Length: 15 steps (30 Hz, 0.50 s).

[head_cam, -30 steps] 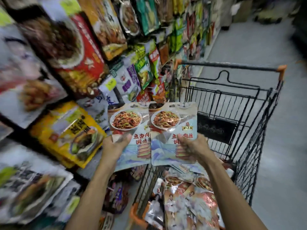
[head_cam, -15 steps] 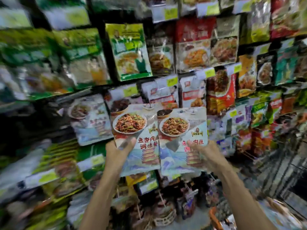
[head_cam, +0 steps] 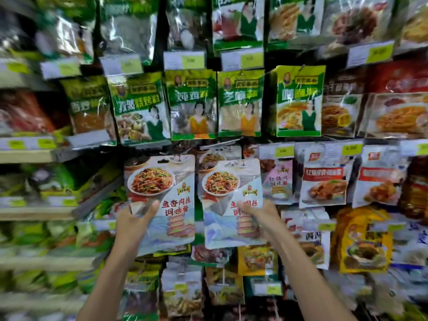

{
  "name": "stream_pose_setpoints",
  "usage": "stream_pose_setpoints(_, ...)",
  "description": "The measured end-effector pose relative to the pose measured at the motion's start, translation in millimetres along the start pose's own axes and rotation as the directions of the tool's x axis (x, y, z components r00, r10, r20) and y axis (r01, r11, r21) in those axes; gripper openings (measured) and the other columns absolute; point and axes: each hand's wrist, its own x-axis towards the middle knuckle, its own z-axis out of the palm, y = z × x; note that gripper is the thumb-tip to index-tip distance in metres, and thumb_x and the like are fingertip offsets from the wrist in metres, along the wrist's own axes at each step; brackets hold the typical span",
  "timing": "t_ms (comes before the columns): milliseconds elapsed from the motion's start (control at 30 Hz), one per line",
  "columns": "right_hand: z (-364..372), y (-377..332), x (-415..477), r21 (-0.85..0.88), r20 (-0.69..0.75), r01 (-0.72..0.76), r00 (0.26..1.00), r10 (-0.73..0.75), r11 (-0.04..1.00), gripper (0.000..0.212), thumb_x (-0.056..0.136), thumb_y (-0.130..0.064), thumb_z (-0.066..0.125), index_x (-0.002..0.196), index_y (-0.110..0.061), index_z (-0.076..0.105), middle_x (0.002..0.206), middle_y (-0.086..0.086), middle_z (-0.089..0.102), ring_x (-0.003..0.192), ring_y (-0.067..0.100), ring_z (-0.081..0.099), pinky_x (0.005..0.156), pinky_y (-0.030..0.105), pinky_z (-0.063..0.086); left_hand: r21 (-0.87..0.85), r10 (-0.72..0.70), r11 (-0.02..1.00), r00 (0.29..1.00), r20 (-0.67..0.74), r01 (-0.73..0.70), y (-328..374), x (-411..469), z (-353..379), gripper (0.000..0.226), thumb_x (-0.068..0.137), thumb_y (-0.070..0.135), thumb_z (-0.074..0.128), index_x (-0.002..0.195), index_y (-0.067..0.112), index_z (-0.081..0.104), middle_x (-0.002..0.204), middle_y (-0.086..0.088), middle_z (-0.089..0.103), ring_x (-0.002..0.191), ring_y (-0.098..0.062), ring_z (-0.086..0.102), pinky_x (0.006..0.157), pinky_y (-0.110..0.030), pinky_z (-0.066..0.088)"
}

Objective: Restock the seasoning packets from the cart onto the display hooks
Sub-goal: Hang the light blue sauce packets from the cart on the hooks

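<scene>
I hold two matching seasoning packets side by side before the display wall. Each is pale blue-grey with a plate of shredded stir-fry and red lettering. My left hand [head_cam: 134,222] grips the left packet [head_cam: 162,195] at its lower left edge. My right hand [head_cam: 257,216] grips the right packet [head_cam: 231,200] by its lower right part. Behind the right packet's top hangs another packet of the same kind [head_cam: 216,156] on a hook. The cart is out of view.
Rows of green-topped seasoning packets [head_cam: 192,105] hang just above. Red-and-white packets [head_cam: 324,179] hang to the right, yellow ones [head_cam: 363,242] lower right. Price tags [head_cam: 185,60] line the rails. Shelf edges [head_cam: 27,156] run along the blurred left side.
My view has swung from the cart to face the display wall squarely. Both hands have kept their packets and carried them up closer to the hanging rows.
</scene>
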Motion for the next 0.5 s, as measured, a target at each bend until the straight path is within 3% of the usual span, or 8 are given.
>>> stream_pose_setpoints(100,17.8,-8.5,23.6,0.028,0.01,-0.049,0.999,0.049,0.998,0.023,0.084,-0.017,0.072,0.07,-0.013,0.054,0.043,-0.005,0.051,0.033,0.013,0.046,0.037,0.021,0.039,-0.004,0.026,1.0,0.999,-0.02,-0.026,-5.9,15.4,-12.9,0.011,0.081,0.019,0.072,0.086,0.01,0.069,0.094,-0.012,0.07,0.092,-0.033,0.064,0.086,-0.062,0.048)
stream_pose_setpoints(233,30.5,-17.6,50.9,-0.031,-0.078,-0.033,0.997,0.03,0.999,0.016,0.08,-0.017,0.076,0.075,-0.011,0.062,0.052,0.0,0.063,0.041,0.017,0.058,0.038,0.021,0.042,-0.037,0.024,0.999,1.0,-0.017,-0.025,-17.7,30.2,-16.0,0.019,0.074,0.027,0.075,0.088,0.015,0.071,0.098,-0.012,0.071,0.096,-0.036,0.065,0.086,-0.064,0.048)
stream_pose_setpoints(300,33.4,-20.2,60.6,-0.052,-0.106,-0.048,0.993,0.043,0.997,0.015,0.079,-0.02,0.077,0.079,-0.01,0.065,0.054,0.0,0.065,0.04,0.014,0.061,0.035,0.02,0.043,-0.031,0.038,0.999,0.999,-0.005,-0.038,-22.3,34.6,-13.1,0.012,0.074,0.028,0.075,0.082,0.019,0.073,0.093,-0.009,0.073,0.094,-0.035,0.066,0.085,-0.062,0.05)
stream_pose_setpoints(500,35.0,-17.4,79.3,-0.046,-0.135,-0.093,0.987,0.086,0.995,0.018,0.076,-0.021,0.079,0.075,-0.013,0.064,0.059,0.001,0.066,0.054,0.021,0.064,0.054,0.041,0.058,-0.05,0.021,0.999,0.999,0.027,-0.019,-29.2,45.5,4.7,0.017,0.079,0.024,0.074,0.076,0.008,0.067,0.083,-0.012,0.067,0.081,-0.025,0.06,0.075,-0.045,0.047)
